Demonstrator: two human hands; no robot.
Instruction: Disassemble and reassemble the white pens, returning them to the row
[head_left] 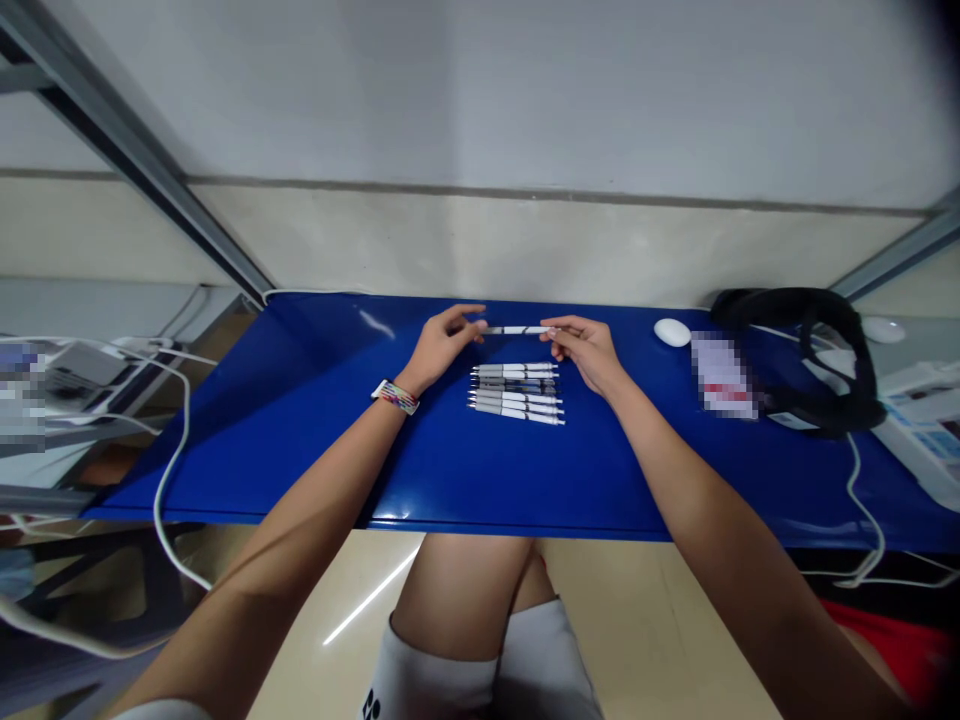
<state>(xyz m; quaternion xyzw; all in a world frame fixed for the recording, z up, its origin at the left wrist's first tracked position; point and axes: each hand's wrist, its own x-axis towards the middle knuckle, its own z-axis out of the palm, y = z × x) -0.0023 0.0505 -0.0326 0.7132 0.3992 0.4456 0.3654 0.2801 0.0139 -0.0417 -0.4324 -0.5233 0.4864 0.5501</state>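
A white pen (517, 330) with a grey grip lies level between my two hands, close above the blue table or touching it; I cannot tell which. My left hand (442, 348) pinches its grey tip end with the thumb and a finger, while the index finger stretches out above. At the other end, my right hand (589, 350) holds the pen between thumb and fingertips. Just nearer to me, several similar pens (517, 407) lie side by side in a row, tips to the left. One among them looks darker.
The blue table (480, 480) ends at a wall behind. On its right are a white mouse (672, 332), a blurred-out packet (724, 375) and a black headset-like strap (840, 350). A white cable (184, 430) hangs at the left, near metal frame posts (165, 180).
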